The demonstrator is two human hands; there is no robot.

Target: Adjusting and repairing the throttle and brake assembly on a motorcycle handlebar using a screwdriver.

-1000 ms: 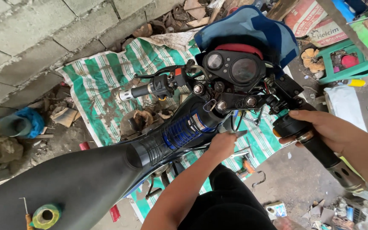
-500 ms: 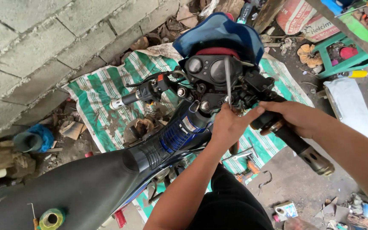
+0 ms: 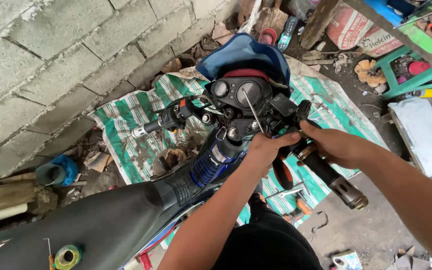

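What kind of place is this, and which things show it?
Probably an informal outdoor repair spot. A stripped motorcycle stands on a striped tarp beside a bare block wall, with scrap and tools lying around.

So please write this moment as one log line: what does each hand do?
left hand: holds screwdriver at handlebar clamp | right hand: grips right handlebar grip | motorcycle seat: tape roll on it

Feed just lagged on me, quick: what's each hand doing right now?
Left hand: closed on a screwdriver, its shaft pointing up over the motorcycle's gauges.
Right hand: closed around the right handlebar grip.
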